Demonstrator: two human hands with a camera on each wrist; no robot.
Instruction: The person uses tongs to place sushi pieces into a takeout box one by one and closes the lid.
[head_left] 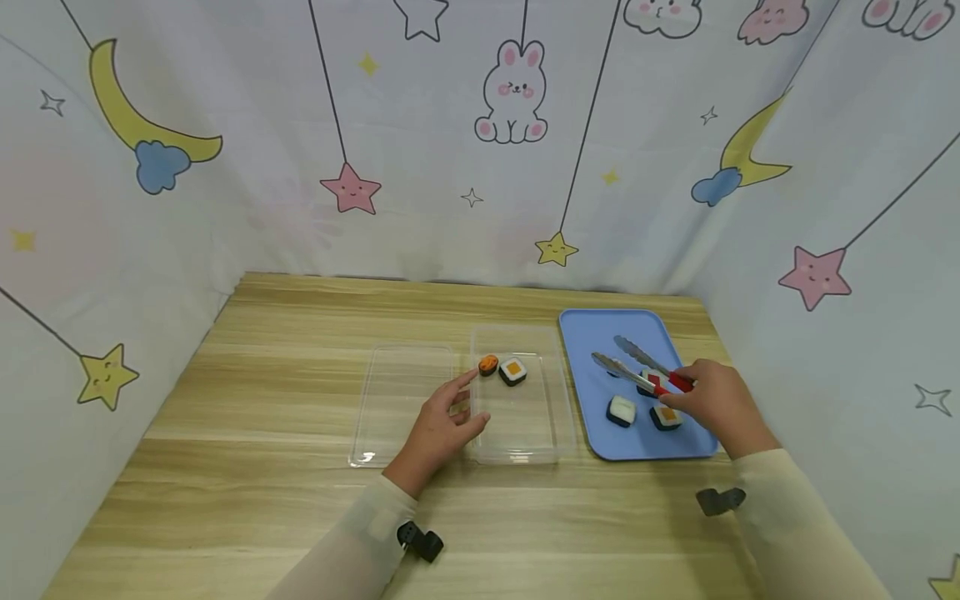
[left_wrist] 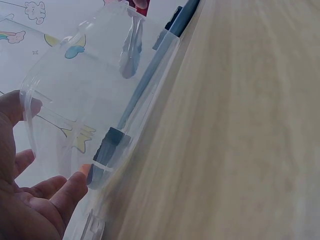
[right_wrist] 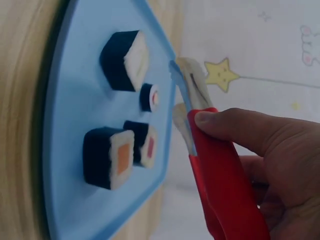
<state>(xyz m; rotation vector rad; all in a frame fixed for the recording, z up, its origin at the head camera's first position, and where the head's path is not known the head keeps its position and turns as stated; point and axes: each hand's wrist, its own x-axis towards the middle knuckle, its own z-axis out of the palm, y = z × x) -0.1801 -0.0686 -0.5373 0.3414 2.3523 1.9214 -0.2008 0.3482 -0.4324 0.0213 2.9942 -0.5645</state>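
My left hand is at the near-left side of a clear plastic box. Its thumb lies over the rim and its fingers are along the outside wall, loosely holding that side. Inside the box sit a small orange-topped sushi roll and a square sushi roll with a yellow-orange centre. Red-handled metal tongs are gripped in my right hand, their arms spread above the blue tray, with no sushi pinched between them. On the tray lie a white-topped roll, an orange-centred roll, a red-centred roll and a small round roll.
A clear plastic lid lies flat on the wooden table, left of the box. The tray stands close to the box's right side. A patterned white curtain hangs behind the table and along both sides.
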